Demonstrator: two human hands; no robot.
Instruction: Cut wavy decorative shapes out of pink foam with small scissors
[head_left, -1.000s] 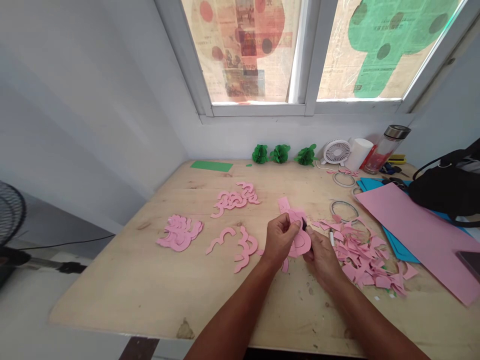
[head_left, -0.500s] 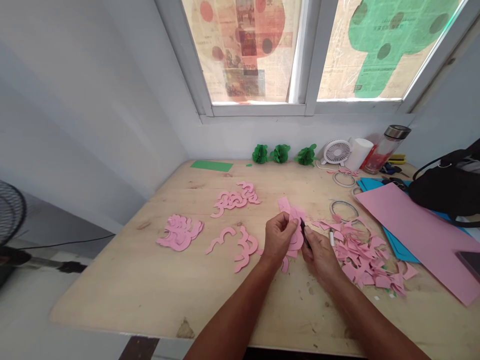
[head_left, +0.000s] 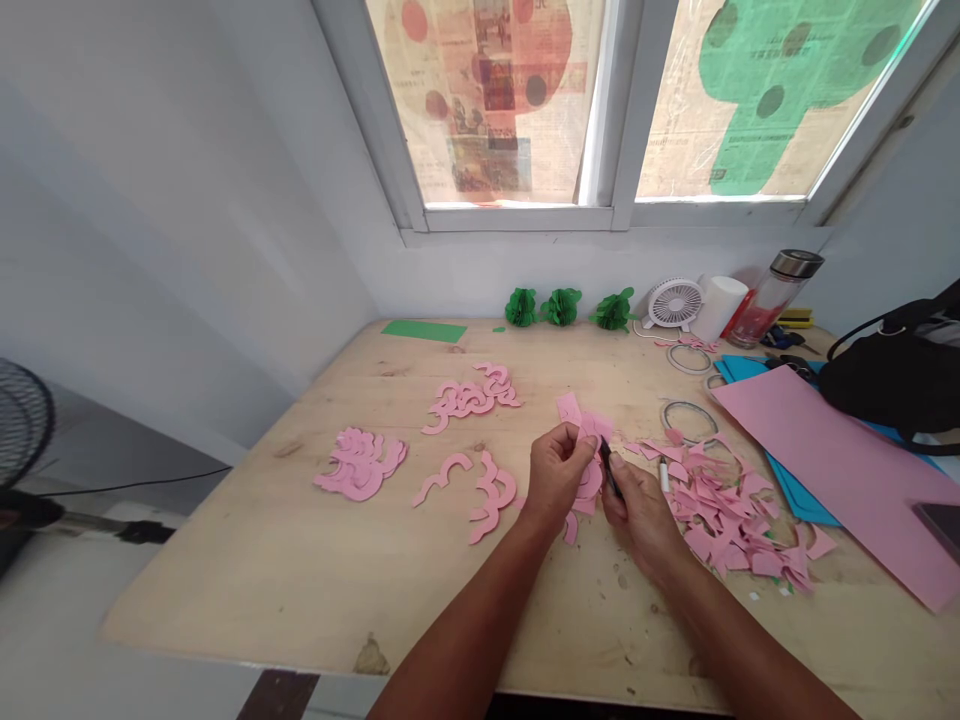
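Observation:
My left hand (head_left: 559,470) pinches a piece of pink paper (head_left: 596,424) between thumb and fingers, above the wooden table. In my right hand (head_left: 641,505) is a slim black tool, apparently scissors (head_left: 609,465), its tip against the right edge of that paper. The fingers hide most of the handles. Beneath the hands lie more pink paper pieces (head_left: 571,528), partly covered. Left of my left hand are wavy pink cutouts (head_left: 495,497) and a single curved strip (head_left: 444,476).
Pink scraps (head_left: 731,510) are heaped right of my right hand, beside a white marker (head_left: 664,474). Pink cutouts (head_left: 360,465) are piled farther left. Pink sheets (head_left: 832,470), a black bag (head_left: 892,375), a small fan (head_left: 674,303) and a bottle (head_left: 776,298) stand or lie right and back.
The pink paper has shifted slightly at the scissors, and less of its rounded lower part shows beside the blade. Both hands stay nearly in place.

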